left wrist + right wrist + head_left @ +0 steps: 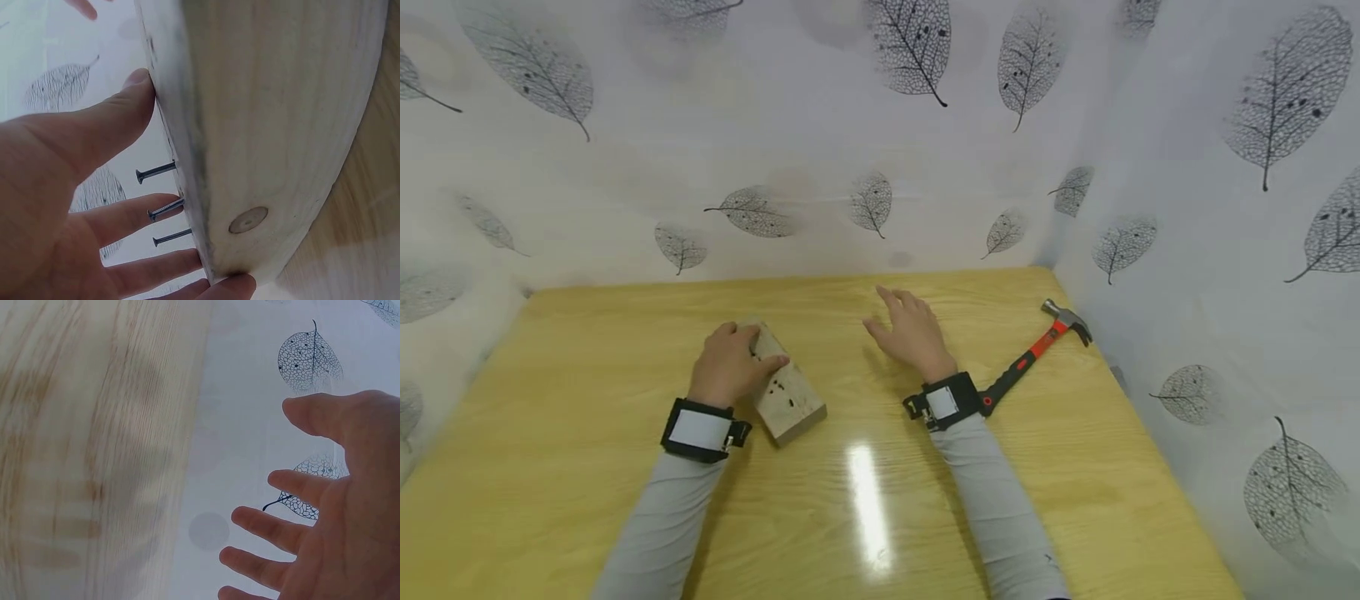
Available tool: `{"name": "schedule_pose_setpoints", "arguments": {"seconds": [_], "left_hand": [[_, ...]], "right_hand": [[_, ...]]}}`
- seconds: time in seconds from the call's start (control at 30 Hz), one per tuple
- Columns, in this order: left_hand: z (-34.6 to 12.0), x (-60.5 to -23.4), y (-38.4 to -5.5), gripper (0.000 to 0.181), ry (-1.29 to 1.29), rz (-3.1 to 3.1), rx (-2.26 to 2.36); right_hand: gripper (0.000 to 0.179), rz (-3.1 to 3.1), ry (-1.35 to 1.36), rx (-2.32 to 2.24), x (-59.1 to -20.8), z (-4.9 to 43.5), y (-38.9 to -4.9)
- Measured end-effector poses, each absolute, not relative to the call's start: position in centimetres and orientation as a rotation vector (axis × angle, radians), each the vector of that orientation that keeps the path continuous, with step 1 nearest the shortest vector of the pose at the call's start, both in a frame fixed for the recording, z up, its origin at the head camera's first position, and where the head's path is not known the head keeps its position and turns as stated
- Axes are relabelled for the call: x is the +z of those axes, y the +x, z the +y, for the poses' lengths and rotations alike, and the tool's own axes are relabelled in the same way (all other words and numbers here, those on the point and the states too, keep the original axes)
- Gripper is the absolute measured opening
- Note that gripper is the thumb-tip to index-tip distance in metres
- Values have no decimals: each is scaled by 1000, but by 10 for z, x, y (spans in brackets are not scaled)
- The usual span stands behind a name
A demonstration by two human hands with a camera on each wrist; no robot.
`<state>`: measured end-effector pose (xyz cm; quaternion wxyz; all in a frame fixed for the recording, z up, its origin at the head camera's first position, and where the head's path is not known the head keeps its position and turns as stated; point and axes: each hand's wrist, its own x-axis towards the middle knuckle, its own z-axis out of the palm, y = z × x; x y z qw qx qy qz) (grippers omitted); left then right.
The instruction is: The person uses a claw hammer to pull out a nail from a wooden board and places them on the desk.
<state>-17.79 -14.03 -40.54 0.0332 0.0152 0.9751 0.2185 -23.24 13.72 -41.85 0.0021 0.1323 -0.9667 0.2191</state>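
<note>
A pale wooden block point(796, 393) lies slantwise on the table, left of the middle. My left hand point(724, 367) holds it from the left, thumb against the upper face and fingers around the far end. In the left wrist view, several fingertips meet the edge of the block point(281, 125), and three nails point(165, 209) stick out of its face between thumb and fingers. Dark nail heads show on top in the head view. My right hand point(916, 337) hovers above the table with spread fingers, holding nothing. Right of it lies a claw hammer point(1032, 357) with a red and black handle.
The yellow wood-grain table point(587, 400) meets a wall covering point(820, 150) with leaf prints at the back and along the right side. Bright glare point(868, 508) falls on the tabletop in front. Both wrists carry black straps.
</note>
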Motion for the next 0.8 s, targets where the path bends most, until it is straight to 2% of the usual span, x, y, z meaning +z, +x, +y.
{"name": "schedule_pose_setpoints", "arguments": {"seconds": [0.3, 0.8], "left_hand": [[-103, -405, -193, 76, 46, 2970, 680], [-80, -406, -204, 77, 76, 2957, 701]], "right_hand": [[67, -3039, 377, 683, -418, 138, -233], [66, -3020, 378, 662, -414, 138, -233]]}}
